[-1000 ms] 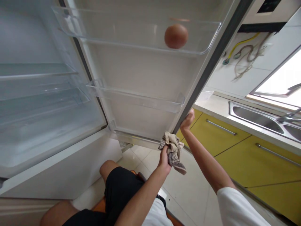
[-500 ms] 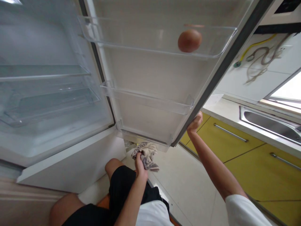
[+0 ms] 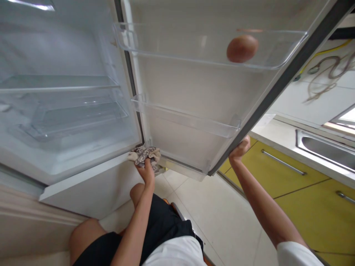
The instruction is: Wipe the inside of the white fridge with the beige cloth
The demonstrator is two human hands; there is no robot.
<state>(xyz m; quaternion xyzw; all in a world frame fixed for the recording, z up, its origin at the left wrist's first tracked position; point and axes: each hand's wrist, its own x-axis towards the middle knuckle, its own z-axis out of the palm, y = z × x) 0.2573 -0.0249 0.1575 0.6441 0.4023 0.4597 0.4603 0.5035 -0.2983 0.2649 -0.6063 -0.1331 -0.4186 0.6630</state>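
A patterned grey and cream cloth (image 3: 144,155) is bunched in my left hand (image 3: 146,171), beside the hinge-side lower corner of the open fridge door (image 3: 188,92). The cloth partly covers that corner, so I cannot tell whether it presses on the door or on the fridge edge. My right hand (image 3: 240,148) is closed round the door's outer edge near its bottom; most of its fingers are hidden behind the door. A brown egg (image 3: 242,48) rests in the upper clear door shelf (image 3: 177,59). A second clear shelf (image 3: 188,120) runs across the door below it.
On the left the fridge interior (image 3: 63,122) shows a glass shelf (image 3: 61,82) and a clear drawer. Yellow cabinets (image 3: 310,207), a counter and a steel sink (image 3: 327,149) stand on the right. Below the door lies a tiled floor (image 3: 219,218).
My left hand has carried the cloth leftward and up to the door's hinge-side corner. My right hand keeps its hold on the door edge. The whole view has shifted somewhat.
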